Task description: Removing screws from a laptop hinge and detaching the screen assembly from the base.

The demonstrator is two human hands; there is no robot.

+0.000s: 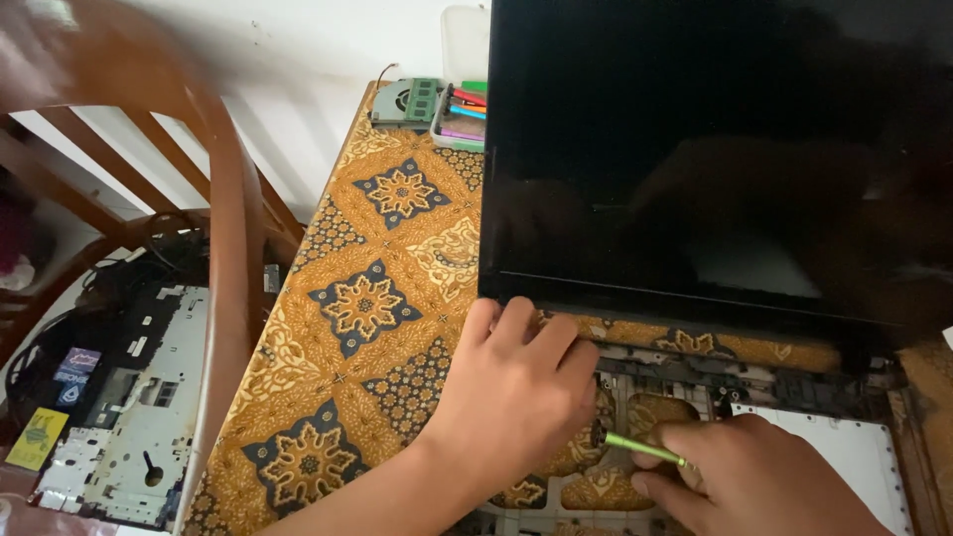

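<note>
Batik cloth (367, 298) in gold and blue covers the table where a person works on a stripped laptop frame (695, 382), its dark screen (715, 149) upright and unlit. At the centre is a slim green screwdriver (640, 449), pinched between thumb and fingers of the right hand (754, 476), its tip pointing left into the frame just below the hinge line. The left hand (516, 392) lies curled and palm-down on the frame's left corner, fingers touching the bottom edge of the screen, steadying it; it grips nothing that can be seen. The driver's tip sits just beside that hand's knuckles.

Judging by the bare frame, with cloth showing through its openings, the dismantling looks well along: the keyboard deck is already off, while the screen and hinges remain attached. Whether a screw sits under the tip cannot be told.

Further out, a cooling fan (397, 99) and a green memory module (425, 99) lie at the table's far end beside a clear tool case (462, 104) of coloured drivers. On the left, behind a wooden chair (223, 248), a removed grey laptop panel (129, 397) rests.
</note>
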